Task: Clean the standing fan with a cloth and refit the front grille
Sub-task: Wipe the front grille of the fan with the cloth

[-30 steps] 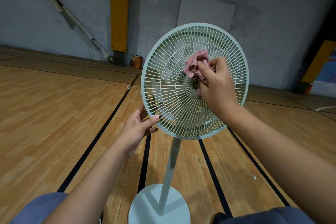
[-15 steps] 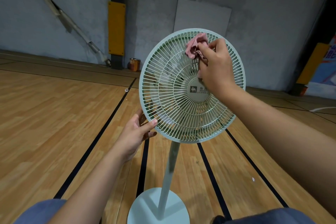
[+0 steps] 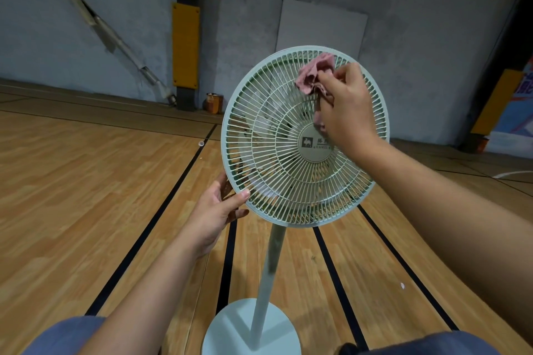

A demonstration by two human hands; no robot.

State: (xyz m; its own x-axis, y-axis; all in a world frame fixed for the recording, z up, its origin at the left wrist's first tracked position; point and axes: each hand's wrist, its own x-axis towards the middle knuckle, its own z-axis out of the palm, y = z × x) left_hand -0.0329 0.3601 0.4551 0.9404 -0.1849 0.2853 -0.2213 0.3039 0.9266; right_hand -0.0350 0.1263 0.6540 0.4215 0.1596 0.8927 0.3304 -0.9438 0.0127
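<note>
Both bare forearms reach forward. The right hand is raised high, back toward us, fingers curled and pinching a cloth. The left hand sits lower, palm turned inward, thumb laid on the grille rim, fingers behind it.

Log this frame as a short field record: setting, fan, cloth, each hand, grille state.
setting: wooden court floor, grey wall behind
fan: standing fan, upright on round base
grille: front grille on the fan
cloth: pink cloth against upper grille
right hand: grips cloth
left hand: holds lower-left rim, thumb in front
</note>
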